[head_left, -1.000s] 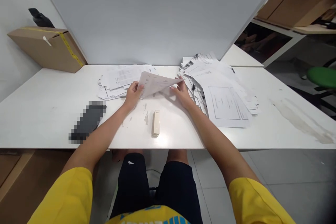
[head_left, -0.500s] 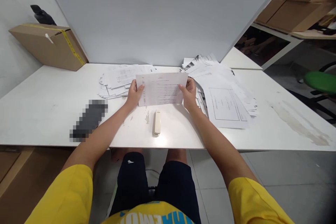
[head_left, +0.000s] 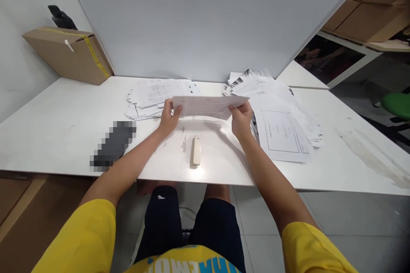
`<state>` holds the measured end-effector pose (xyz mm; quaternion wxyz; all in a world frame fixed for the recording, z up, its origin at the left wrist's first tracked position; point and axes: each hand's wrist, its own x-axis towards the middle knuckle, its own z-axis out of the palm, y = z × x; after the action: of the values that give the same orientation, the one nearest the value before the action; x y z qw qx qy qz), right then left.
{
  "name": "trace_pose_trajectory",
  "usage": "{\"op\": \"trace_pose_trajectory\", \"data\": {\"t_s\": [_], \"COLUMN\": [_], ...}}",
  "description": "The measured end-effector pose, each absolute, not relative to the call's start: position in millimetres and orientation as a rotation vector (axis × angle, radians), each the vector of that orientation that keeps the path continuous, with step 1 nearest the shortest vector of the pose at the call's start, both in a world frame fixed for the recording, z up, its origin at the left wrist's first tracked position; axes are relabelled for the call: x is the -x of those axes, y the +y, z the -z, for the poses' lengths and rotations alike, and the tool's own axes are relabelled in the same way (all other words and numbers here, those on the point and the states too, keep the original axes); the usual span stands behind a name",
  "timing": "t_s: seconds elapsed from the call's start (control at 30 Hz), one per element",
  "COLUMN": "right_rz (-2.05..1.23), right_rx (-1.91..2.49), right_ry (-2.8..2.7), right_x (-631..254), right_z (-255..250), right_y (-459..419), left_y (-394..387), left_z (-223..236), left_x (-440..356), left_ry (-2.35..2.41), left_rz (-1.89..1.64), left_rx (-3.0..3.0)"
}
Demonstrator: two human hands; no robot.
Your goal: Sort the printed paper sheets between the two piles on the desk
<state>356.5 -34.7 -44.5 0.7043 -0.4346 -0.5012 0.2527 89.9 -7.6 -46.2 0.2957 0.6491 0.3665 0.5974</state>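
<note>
So there's one person here with two bare hands on one printed sheet, or maybe a thin set, can't tell which. The left hand (head_left: 171, 118) pinches its left edge, thumb on the near face, and the right hand (head_left: 241, 118) grips the other end the same way. The paper (head_left: 203, 106) hangs between both hands, raised off the white table (head_left: 211, 170). One cream stapler (head_left: 196, 152) lies below the paper, between the two forearms. Two paper piles: one messy pile (head_left: 156, 91) just beyond the left hand, and one bigger pile (head_left: 278, 106) beyond and right of the right hand. One pixelated dark object (head_left: 113, 145) sits left of the left forearm.
</note>
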Motion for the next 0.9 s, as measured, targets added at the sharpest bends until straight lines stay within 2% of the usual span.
{"op": "trace_pose_trajectory", "data": {"t_s": [0.3, 0.4, 0.5, 0.6, 0.73, 0.9], "right_rz": [-0.679, -0.645, -0.599, -0.751, -0.967, -1.156], "right_rx": [1.216, 1.31, 1.285, 1.3, 1.562, 1.751], "right_ry": [-1.259, -1.164, -0.94, -0.685, -0.508, -0.498], "right_x": [-358.7, -367.6, -378.8, -384.0, -378.4, -370.5], "right_z": [34.5, 19.5, -2.7, -11.1, 11.3, 35.6], "right_y": [-40.0, -44.9, -85.2, -165.0, -273.8, -331.9], "left_y": [-3.8, -9.8, -25.0, -43.3, -61.0, -66.9], "left_z": [49.9, 47.1, 39.9, 30.5, 21.2, 14.9], "left_x": [-90.1, -94.7, -100.9, -107.7, -116.7, -121.7], "left_ry": [0.989, 0.945, 0.813, 0.637, 0.369, 0.423], "left_rz": [-1.471, -1.461, -1.378, -1.055, -0.499, -0.283], "left_rx": [-1.819, -1.785, -1.763, -1.971, -2.32, -2.382]}}
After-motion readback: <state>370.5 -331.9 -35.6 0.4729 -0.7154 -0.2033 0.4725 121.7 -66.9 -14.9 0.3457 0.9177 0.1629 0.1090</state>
